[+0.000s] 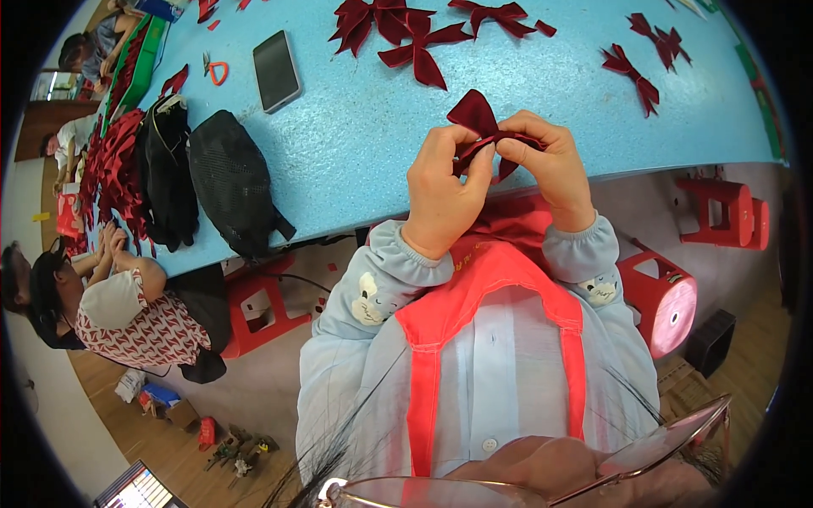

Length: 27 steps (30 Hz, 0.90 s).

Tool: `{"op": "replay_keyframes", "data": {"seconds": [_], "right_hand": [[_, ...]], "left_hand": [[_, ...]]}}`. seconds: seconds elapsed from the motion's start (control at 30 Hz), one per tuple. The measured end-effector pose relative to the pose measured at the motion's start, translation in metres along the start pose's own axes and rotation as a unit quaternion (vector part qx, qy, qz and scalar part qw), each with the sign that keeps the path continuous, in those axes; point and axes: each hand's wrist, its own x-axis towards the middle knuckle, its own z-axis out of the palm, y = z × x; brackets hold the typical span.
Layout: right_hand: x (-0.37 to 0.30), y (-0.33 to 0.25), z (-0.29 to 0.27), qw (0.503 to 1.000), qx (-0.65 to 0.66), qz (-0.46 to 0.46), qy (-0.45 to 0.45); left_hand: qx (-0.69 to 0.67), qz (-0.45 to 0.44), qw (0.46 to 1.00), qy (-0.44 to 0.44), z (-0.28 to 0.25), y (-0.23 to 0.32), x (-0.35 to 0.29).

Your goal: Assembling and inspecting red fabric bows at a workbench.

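Observation:
A dark red velvet ribbon bow [474, 114] is pinched between my two hands, just above the near edge of the blue table [356, 144]. My left hand [446, 182] grips its left side with thumb and fingers. On the other side, my right hand [549, 165] holds it near the middle, thumb against the ribbon. One loop stands up above my fingers; the lower tails are partly hidden by them. Beyond my hands lie several finished-looking bows [421, 51] in the same red. More bows [631, 76] rest at the far right.
To the left are a smartphone [277, 71], small orange-handled scissors [218, 73], two black pouches [227, 173] and a heap of red ribbon [110, 165]. A co-worker [140, 317] sits at the left side. Red stools [656, 296] stand under and beside the table.

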Motion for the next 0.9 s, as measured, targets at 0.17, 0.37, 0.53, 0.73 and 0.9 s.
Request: {"op": "replay_keyframes", "data": {"seconds": [0.17,0.37,0.53,0.73,0.9], "right_hand": [[0.001,0.002,0.004,0.999,-0.024,-0.045,0.009],[0.002,0.009,0.011,0.992,-0.071,-0.094,0.052],[-0.001,0.021,0.017,0.975,-0.091,-0.17,0.11],[0.0,0.033,0.015,0.991,0.057,-0.079,0.091],[0.006,0.025,-0.001,0.997,0.068,-0.015,0.022]], "left_hand": [[0.076,0.094,0.993,0.012,-0.001,-0.003,0.001],[0.114,0.105,0.988,-0.015,-0.004,-0.004,0.006],[-0.296,-0.283,0.91,-0.061,-0.003,-0.004,0.005],[-0.637,-0.482,0.59,-0.119,-0.005,-0.022,0.002],[-0.426,-0.439,0.775,-0.157,-0.004,-0.015,0.013]]}}
